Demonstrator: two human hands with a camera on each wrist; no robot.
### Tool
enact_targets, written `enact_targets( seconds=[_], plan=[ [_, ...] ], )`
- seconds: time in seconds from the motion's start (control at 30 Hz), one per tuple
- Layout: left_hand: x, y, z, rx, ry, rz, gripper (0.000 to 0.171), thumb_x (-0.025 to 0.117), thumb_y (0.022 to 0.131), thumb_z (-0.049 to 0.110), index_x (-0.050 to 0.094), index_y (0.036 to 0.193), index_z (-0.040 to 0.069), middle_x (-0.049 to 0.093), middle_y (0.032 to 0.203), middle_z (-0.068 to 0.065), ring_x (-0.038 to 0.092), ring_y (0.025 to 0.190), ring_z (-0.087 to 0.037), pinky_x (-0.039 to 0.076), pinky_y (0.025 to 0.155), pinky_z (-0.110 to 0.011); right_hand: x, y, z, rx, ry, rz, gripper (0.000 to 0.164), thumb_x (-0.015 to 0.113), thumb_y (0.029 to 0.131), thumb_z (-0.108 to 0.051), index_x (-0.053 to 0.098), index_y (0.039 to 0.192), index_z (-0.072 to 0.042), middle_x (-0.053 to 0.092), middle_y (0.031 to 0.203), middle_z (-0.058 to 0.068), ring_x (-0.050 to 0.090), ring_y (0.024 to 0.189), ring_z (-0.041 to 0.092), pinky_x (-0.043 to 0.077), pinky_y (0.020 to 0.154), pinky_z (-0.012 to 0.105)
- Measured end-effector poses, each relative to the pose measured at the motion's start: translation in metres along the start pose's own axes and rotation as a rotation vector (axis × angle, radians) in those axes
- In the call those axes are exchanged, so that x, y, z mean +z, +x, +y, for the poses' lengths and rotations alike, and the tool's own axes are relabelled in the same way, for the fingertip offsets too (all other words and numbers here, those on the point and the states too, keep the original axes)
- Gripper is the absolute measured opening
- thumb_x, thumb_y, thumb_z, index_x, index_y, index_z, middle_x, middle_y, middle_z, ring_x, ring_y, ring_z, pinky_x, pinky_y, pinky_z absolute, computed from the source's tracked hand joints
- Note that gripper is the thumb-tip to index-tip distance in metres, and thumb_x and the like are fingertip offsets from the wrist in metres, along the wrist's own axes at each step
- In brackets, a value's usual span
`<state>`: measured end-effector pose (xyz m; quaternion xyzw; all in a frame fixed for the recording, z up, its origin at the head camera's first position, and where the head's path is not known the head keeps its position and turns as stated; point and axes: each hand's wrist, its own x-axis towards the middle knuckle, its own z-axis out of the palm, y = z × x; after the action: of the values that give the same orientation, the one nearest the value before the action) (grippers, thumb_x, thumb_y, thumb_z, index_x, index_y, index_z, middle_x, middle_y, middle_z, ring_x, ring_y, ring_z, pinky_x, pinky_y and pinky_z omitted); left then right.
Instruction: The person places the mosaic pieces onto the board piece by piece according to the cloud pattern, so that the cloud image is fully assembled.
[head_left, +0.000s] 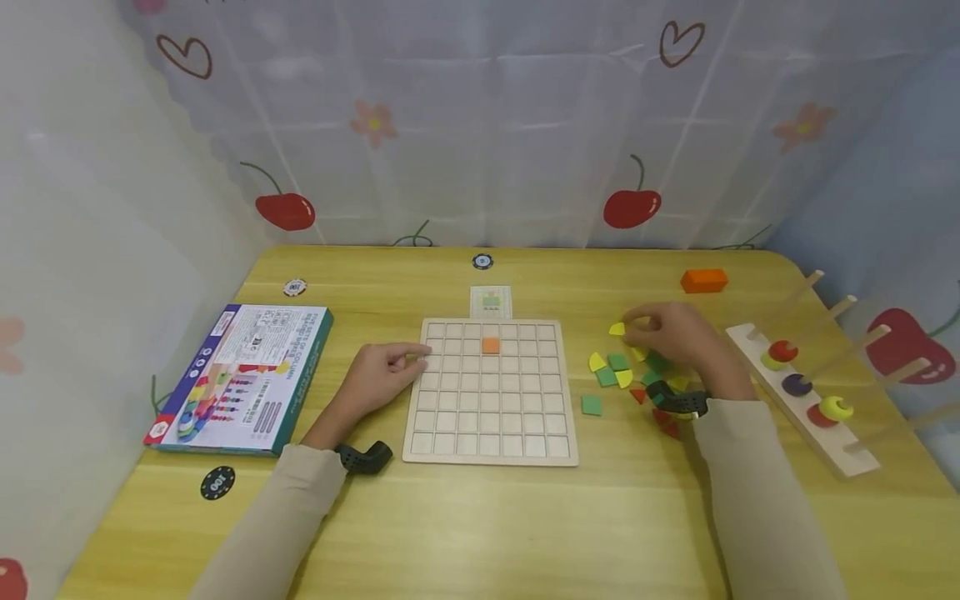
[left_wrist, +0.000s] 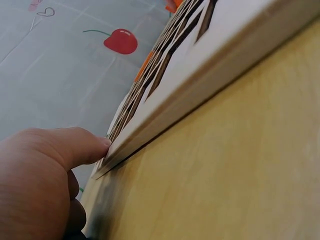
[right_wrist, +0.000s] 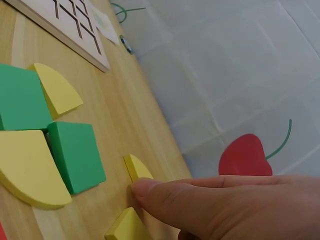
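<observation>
My left hand (head_left: pixel 381 372) rests at the left edge of a wooden grid board (head_left: pixel 415 459), with a fingertip (left_wrist: pixel 104 143) touching its rim. One orange square tile (head_left: pixel 491 345) lies in a cell near the far side. To the right of the board, my right hand (head_left: pixel 670 335) pinches a yellow quarter-circle tile (right_wrist: pixel 136 167) between thumb and fingertips, low over the table. Beside and partly under that hand are green square tiles (right_wrist: pixel 77 157), more yellow quarter-circles (right_wrist: pixel 30 167) and red triangle tiles (head_left: pixel 663 422). A lone green tile (head_left: pixel 592 405) lies nearer the board.
A printed card (head_left: pixel 491 302) touches the board's far edge. At left lies a game box (head_left: pixel 247 375), with poker chips (head_left: pixel 217 482) about. An orange block (head_left: pixel 703 281) stands at the back right. A peg rack (head_left: pixel 817 425) with upright rods and coloured beads is beyond my right arm.
</observation>
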<state>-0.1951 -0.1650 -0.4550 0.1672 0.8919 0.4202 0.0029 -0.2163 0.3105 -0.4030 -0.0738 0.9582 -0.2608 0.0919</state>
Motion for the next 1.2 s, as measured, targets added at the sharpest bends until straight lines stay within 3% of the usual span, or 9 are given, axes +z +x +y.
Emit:
enact_targets(
  seconds=[0.17,0.53,0.73,0.93,1.2],
  plan=[
    [-0.001,0.002,0.003,-0.009,0.001,-0.006,0.020,0.071,0.098,0.023,0.079,0.116,0.018,0.033,0.052,0.007,0.027,0.047,-0.011,0.036,0.057,-0.029,0.004,0.004,0.002,-0.028,-0.012,0.027,0.035,0.074,0.095,-0.028,0.072,0.125,-0.011,0.051,0.069,0.004,0.048,0.062,0.023,0.040,0.055,0.034],
    [0.000,0.001,0.002,0.000,0.004,0.002,0.020,0.071,0.098,0.023,0.079,0.115,0.017,0.034,0.052,0.005,0.027,0.047,-0.012,0.033,0.054,-0.030,0.014,0.009,0.002,-0.048,-0.028,0.087,0.031,0.073,0.096,-0.029,0.073,0.123,-0.013,0.051,0.065,0.003,0.047,0.057,0.022,0.038,0.053,0.034],
    [-0.001,-0.001,0.002,0.004,0.016,-0.010,0.022,0.070,0.099,0.023,0.078,0.118,0.017,0.035,0.052,0.005,0.029,0.048,-0.012,0.037,0.057,-0.031,0.016,0.011,-0.020,-0.055,-0.017,0.109,0.034,0.072,0.096,-0.030,0.072,0.124,-0.011,0.054,0.066,0.004,0.049,0.057,0.023,0.041,0.052,0.035],
    [0.000,0.000,0.003,0.022,0.024,0.014,0.021,0.070,0.099,0.023,0.079,0.117,0.016,0.034,0.052,0.005,0.029,0.047,-0.012,0.036,0.055,-0.031,0.020,0.011,-0.055,-0.175,-0.057,0.133,0.033,0.072,0.097,-0.031,0.072,0.123,-0.011,0.055,0.067,0.002,0.047,0.056,0.019,0.040,0.053,0.034],
    [-0.001,0.000,0.002,0.034,0.017,0.007,0.021,0.070,0.099,0.022,0.079,0.117,0.017,0.035,0.052,0.006,0.028,0.046,-0.011,0.034,0.053,-0.030,0.046,0.018,-0.102,-0.289,-0.025,0.120,0.027,0.075,0.095,-0.027,0.076,0.117,-0.012,0.054,0.068,0.000,0.045,0.058,0.017,0.037,0.054,0.033]
  ],
)
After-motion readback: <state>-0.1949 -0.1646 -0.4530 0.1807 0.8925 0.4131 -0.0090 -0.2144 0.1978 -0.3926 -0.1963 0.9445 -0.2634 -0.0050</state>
